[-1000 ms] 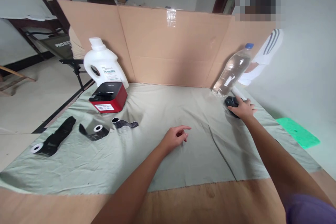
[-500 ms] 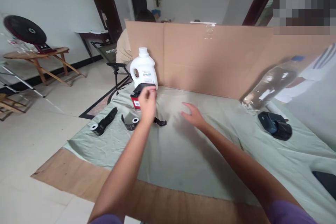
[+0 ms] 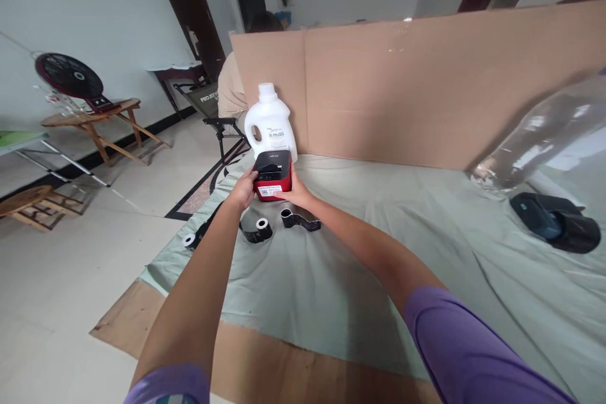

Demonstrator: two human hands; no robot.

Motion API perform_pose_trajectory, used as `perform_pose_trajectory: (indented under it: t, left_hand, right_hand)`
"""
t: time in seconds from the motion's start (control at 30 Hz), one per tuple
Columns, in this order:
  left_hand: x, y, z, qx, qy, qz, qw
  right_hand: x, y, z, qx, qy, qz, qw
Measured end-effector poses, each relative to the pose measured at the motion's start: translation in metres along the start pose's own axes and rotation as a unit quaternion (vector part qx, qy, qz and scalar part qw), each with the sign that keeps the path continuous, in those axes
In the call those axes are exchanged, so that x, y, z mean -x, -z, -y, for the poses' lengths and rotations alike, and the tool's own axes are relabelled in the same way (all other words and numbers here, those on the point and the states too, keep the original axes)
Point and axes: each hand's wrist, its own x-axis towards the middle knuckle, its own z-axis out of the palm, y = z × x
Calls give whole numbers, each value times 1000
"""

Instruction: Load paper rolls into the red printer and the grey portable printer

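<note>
A small red and black label printer [image 3: 273,173] stands in front of a white jug [image 3: 271,123], a white sticker on its front face. My left hand [image 3: 244,189] grips its left side, with the thumb near the top edge. On the other side my right hand [image 3: 297,188] is closed around the right face. Just nearer to me lie several rolls of black tape: one roll [image 3: 258,231] with a white core, another roll [image 3: 300,219] to its right, and a third roll [image 3: 190,240] partly behind my left arm.
A cardboard sheet [image 3: 388,95] stands upright along the back of the green cloth [image 3: 360,303]. At the right are a large clear bottle [image 3: 530,139] and a dark device [image 3: 540,214] with a black roll. A person [image 3: 230,88] sits behind the cardboard.
Both hands have moved onto the printer; my left hand went from above it to its left side, my right hand came in from the right. The view has shifted.
</note>
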Motion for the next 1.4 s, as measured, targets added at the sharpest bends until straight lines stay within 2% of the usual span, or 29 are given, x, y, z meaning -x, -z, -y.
perform_pose_trajectory:
  t: [0.13, 0.2, 0.27, 0.43, 0.53, 0.63, 0.73, 0.87, 1.13, 1.4]
  left_hand:
    - [26, -23, -3, 14, 15, -11, 1000]
    - [42, -42, -3, 14, -10, -14, 1000]
    - [62, -65, 0, 18, -59, 22, 998]
    - [130, -126, 26, -1, -219, 193, 956]
    - [175, -155, 57, -48, -256, 262, 929]
    - [207, -173, 91, -59, -256, 299, 917]
    - [222, -181, 118, -61, -234, 311, 919]
    - [224, -182, 136, -67, -221, 314, 921]
    - [221, -179, 138, -98, -242, 298, 918]
    - [224, -174, 142, -104, -210, 295, 926]
  right_hand:
    - [12, 15, 3, -93, 84, -88, 988]
    - [27, 31, 8, -89, 105, -111, 984]
    - [52, 51, 17, -81, 120, -135, 980]
    - [148, 102, 37, -47, 137, -231, 962]
    - [212, 123, 35, -34, 112, -273, 955]
    - [263, 134, 25, -10, 78, -305, 949]
    - [292, 139, 14, 23, 44, -317, 947]
    - [301, 142, 4, 51, 25, -324, 944]
    - [300, 141, -3, 56, 29, -317, 946]
    - [301, 140, -1, 46, 28, -300, 952]
